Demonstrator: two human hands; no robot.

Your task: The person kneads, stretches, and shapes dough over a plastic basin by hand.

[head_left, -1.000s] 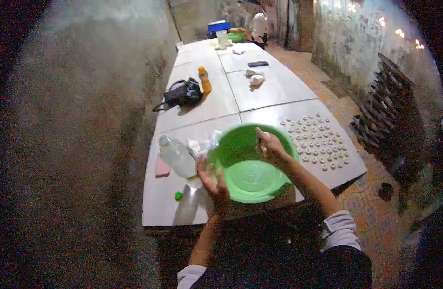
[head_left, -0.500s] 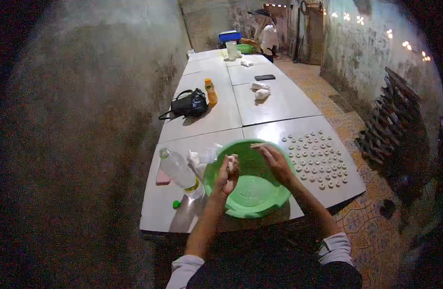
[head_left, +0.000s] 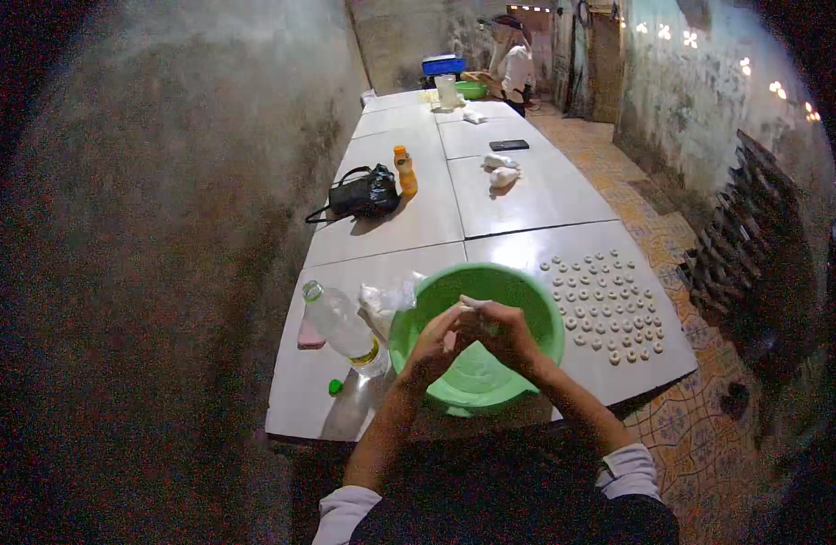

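Rolling or pinching something small between two hands asks for light, even pressure, I would judge, with the wrists low over the round green plastic basin [head_left: 538, 300] so that any crumbs fall inside; the bare left hand [head_left: 436, 343] and bare right hand [head_left: 509, 334] meet above it near the centre of the frame, fingers curled in and tips drawn together; a small pale lump [head_left: 469, 308] seems to show at the fingertips (dough, perhaps), though whether they pinch it firmly I cannot tell. Forearms well left of the small, pale, ring-shaped pieces [head_left: 605, 311] at right of frame would spare those rows; the lump's shape and underside are hidden by the hands, which also cover part of the basin's floor; the white contents of the clear plastic bag [head_left: 380, 309], left of the basin, are too blurred to name.
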